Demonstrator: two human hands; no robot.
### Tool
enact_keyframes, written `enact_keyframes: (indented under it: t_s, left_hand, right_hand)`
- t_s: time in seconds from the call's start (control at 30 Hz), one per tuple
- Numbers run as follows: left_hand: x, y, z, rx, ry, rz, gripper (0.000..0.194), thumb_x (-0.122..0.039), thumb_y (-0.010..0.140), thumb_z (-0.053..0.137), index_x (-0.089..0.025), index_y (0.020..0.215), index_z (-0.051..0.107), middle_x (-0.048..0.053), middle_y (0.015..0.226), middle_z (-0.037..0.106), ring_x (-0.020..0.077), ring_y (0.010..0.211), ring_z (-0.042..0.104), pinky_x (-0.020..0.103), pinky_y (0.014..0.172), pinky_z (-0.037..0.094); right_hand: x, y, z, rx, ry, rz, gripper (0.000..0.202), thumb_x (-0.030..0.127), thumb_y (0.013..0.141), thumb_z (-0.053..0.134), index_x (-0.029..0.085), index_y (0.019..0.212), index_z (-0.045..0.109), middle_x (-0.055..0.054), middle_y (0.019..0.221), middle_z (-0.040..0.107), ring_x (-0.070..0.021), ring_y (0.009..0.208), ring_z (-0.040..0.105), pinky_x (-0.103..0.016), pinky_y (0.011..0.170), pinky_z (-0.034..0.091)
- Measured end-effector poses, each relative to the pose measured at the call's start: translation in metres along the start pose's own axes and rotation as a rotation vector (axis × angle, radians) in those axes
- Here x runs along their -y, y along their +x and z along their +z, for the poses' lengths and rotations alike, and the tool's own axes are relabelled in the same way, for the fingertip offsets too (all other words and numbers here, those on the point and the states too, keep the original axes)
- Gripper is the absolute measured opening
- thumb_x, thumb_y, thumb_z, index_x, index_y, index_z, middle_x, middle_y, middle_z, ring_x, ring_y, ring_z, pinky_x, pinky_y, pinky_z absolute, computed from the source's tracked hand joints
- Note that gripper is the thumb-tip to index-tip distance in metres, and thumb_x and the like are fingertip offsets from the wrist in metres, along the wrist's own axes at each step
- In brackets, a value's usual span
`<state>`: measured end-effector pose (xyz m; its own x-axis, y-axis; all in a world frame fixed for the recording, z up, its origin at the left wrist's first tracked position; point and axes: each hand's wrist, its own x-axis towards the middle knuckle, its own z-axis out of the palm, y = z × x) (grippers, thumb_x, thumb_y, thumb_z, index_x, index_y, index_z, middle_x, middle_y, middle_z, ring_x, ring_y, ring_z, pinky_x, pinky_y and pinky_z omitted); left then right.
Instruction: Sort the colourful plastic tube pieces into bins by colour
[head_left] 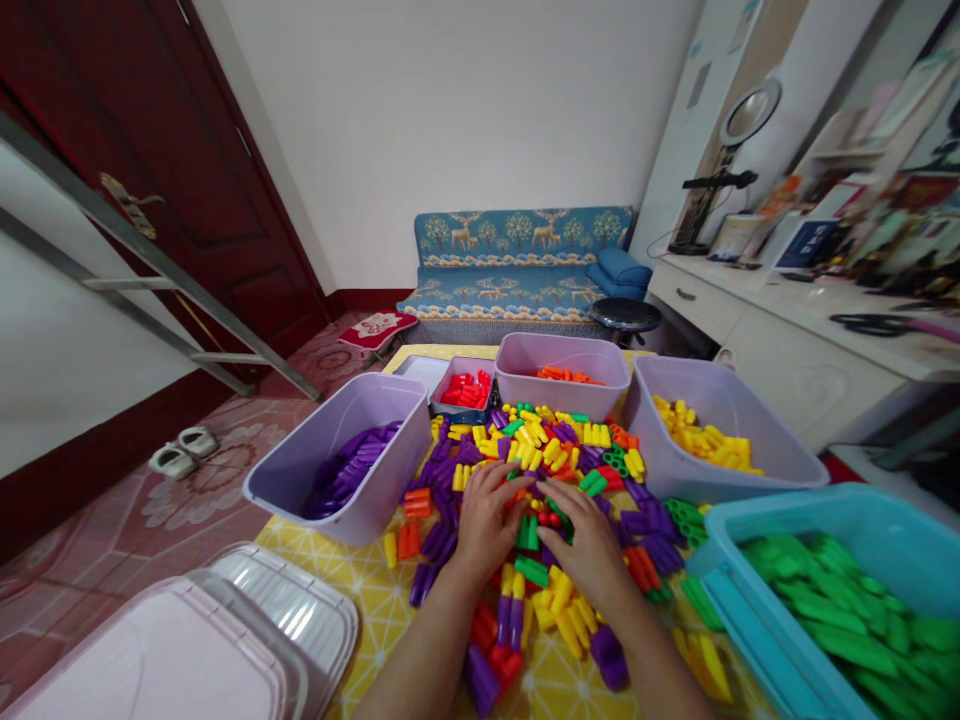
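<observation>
Soft, even light, white glare on the clear lid (pixel 289 598), wide-angle stretch toward the edges, blur at right.

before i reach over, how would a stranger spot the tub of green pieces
Find the yellow-covered table, then go to its near right side, beyond the right hand. A large tub there holds green pieces. Its turquoise sides set it apart: the other big tubs are pale purple.

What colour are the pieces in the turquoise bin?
Those pieces are green, as the head view shows.
</observation>
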<state>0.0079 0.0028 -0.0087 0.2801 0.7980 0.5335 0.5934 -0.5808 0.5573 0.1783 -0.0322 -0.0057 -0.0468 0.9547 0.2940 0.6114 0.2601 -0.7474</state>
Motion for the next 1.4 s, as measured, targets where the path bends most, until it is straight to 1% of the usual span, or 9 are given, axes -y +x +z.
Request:
enact_keyframes:
  t_s: [0.07,0.17,0.27,0.43,0.6,0.8,1.23,1.33,1.4]
  left_hand:
    - [0.001,0.001,0.000,-0.010,-0.033,-0.002,0.036,-0.014,0.085,0.053,-0.028,0.116,0.063,0.005,0.118,0.064,0.0215,0.113,0.052,0.044,0.100,0.040]
    - [0.002,0.001,-0.001,-0.030,-0.072,-0.021,0.036,-0.009,0.086,0.046,-0.026,0.113,0.065,0.006,0.113,0.065,0.0207,0.109,0.055,0.042,0.097,0.042]
    - [0.004,0.001,0.000,-0.050,-0.078,-0.049,0.036,-0.008,0.086,0.043,-0.023,0.109,0.067,0.007,0.106,0.067,0.0205,0.105,0.056,0.041,0.094,0.044]
    - [0.006,0.000,0.002,-0.051,-0.076,-0.068,0.036,-0.008,0.086,0.043,-0.022,0.109,0.066,0.007,0.103,0.067,0.0208,0.105,0.056,0.040,0.093,0.044]
    - [0.006,0.000,0.002,-0.050,-0.072,-0.063,0.037,-0.006,0.085,0.044,-0.022,0.109,0.066,0.006,0.103,0.066,0.0202,0.104,0.056,0.039,0.093,0.043]
    - [0.005,0.001,0.001,-0.039,-0.053,-0.070,0.036,-0.007,0.086,0.045,-0.023,0.109,0.066,0.006,0.104,0.066,0.0197,0.103,0.056,0.038,0.093,0.043]
    - [0.007,0.000,0.003,-0.056,-0.080,-0.052,0.035,-0.008,0.086,0.045,-0.023,0.109,0.066,0.006,0.102,0.066,0.0199,0.103,0.057,0.039,0.092,0.044]
    - [0.001,-0.001,-0.002,-0.092,-0.066,-0.055,0.032,-0.012,0.088,0.043,-0.022,0.108,0.067,0.008,0.107,0.065,0.0205,0.104,0.057,0.040,0.091,0.045]
    - [-0.007,-0.002,-0.012,-0.120,0.007,-0.069,0.029,-0.016,0.090,0.045,-0.023,0.107,0.067,0.008,0.108,0.065,0.0212,0.104,0.057,0.040,0.091,0.044]
  right_hand:
    - [-0.001,0.000,0.002,0.026,0.025,-0.023,0.042,0.017,0.074,0.057,0.025,0.114,0.064,-0.006,0.125,0.059,-0.0229,0.118,0.051,-0.044,0.104,0.039]
    - [-0.003,0.001,0.003,-0.012,0.071,-0.028,0.035,0.018,0.077,0.055,0.024,0.110,0.065,-0.006,0.117,0.063,-0.0215,0.112,0.056,-0.040,0.099,0.044]
    - [-0.007,0.002,0.004,-0.067,0.032,-0.001,0.032,0.023,0.079,0.054,0.022,0.110,0.065,-0.007,0.112,0.064,-0.0226,0.108,0.058,-0.041,0.097,0.045]
    - [-0.009,0.002,0.006,-0.066,-0.033,-0.016,0.033,0.029,0.085,0.051,0.021,0.114,0.062,-0.008,0.113,0.065,-0.0232,0.108,0.058,-0.042,0.097,0.045]
    - [-0.009,0.002,0.007,-0.059,-0.061,-0.007,0.034,0.031,0.084,0.051,0.022,0.115,0.061,-0.008,0.115,0.065,-0.0239,0.108,0.059,-0.042,0.095,0.046]
    - [-0.007,0.002,0.008,-0.041,-0.098,0.013,0.036,0.031,0.085,0.050,0.019,0.117,0.060,-0.010,0.116,0.064,-0.0244,0.109,0.058,-0.042,0.096,0.045]
    - [-0.005,-0.001,0.007,-0.077,-0.100,-0.031,0.036,0.025,0.082,0.051,0.022,0.117,0.061,-0.008,0.117,0.065,-0.0238,0.110,0.059,-0.043,0.097,0.046]
    - [-0.004,-0.002,0.007,-0.101,-0.071,-0.018,0.038,0.025,0.081,0.052,0.022,0.118,0.061,-0.008,0.116,0.066,-0.0238,0.109,0.060,-0.043,0.095,0.047]
    - [-0.004,-0.002,0.007,-0.120,-0.028,-0.005,0.039,0.025,0.081,0.051,0.021,0.119,0.059,-0.009,0.116,0.066,-0.0235,0.109,0.060,-0.043,0.095,0.048]
